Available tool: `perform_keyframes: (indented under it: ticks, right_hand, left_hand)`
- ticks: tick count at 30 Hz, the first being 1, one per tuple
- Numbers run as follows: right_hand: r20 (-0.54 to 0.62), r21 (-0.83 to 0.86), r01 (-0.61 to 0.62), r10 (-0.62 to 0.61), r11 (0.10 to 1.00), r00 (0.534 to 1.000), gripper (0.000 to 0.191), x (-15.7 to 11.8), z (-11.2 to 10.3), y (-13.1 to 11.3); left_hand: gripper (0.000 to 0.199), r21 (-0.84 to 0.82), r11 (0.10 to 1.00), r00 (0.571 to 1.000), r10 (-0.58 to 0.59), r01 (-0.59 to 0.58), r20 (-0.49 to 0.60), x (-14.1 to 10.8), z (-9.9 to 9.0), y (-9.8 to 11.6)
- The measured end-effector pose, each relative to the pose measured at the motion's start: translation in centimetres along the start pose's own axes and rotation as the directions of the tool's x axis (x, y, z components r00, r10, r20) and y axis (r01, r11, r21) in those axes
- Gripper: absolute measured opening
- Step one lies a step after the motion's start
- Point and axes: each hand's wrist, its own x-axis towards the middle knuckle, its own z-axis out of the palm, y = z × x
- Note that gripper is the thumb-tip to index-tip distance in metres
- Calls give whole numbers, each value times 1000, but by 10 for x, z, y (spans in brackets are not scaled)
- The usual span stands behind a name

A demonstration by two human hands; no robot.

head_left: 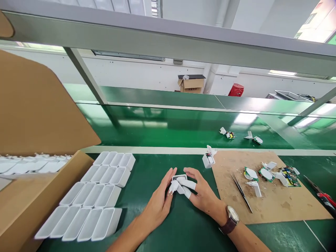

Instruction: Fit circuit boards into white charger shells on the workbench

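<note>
Between my two hands, in the middle of the bench, is a small white plastic case (179, 176) with its opening facing up. My left hand (159, 201) is closed on the case's left side. White finger cots cover some fingers of my right hand (204, 194), which grips the case from the right. A white plastic piece (173, 187) sticks out at the near side of the case, partly hidden by the fingers. Just beyond my right hand stands another white case (208, 161), with a small circuit board and white plug part at its top.
Rows of white cases (107, 196) stand at left, beside an open cardboard box (52, 206) of white parts. A brown board (265, 210) at right bears tweezers (241, 192) and several circuit boards (290, 175). Red-handled pliers (324, 197) lie farther right. More assemblies (229, 135) rest on the green belt (157, 134).
</note>
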Motion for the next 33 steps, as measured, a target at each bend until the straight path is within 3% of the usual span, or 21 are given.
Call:
perform_keyframes:
  ticks: [4, 10, 15, 19, 22, 28, 33]
  right_hand:
    - [61, -42, -3, 6, 999, 998, 47, 0, -2, 1]
    - [-17, -138, 39, -42, 990, 999, 46, -5, 2, -3]
    - [-8, -147, 16, -18, 989, 1000, 35, -3, 7, -4]
    - [-49, -155, 48, -56, 987, 997, 42, -2, 5, -7]
    - [-31, -141, -4, -1, 990, 1000, 42, -3, 4, -7]
    - [39, -117, -91, 97, 989, 995, 44, 0, 7, -7]
    - [72, -141, -69, 80, 988, 994, 38, 1, 8, -6]
  left_hand:
    - [55, 120, 993, 995, -1, 13, -96, 1, 3, 1]
    - [76, 149, 987, 992, -49, 66, -113, 1, 4, 10]
    - [77, 154, 974, 983, -148, 164, -108, 2, 4, 10]
    - [79, 145, 985, 991, -75, 90, -108, 0, 4, 12]
    - [86, 129, 992, 995, 9, 3, -95, -1, 5, 15]
    - [84, 96, 991, 988, -84, 97, -129, -1, 10, 15]
    - [85, 32, 993, 986, -111, 116, -126, -1, 11, 8]
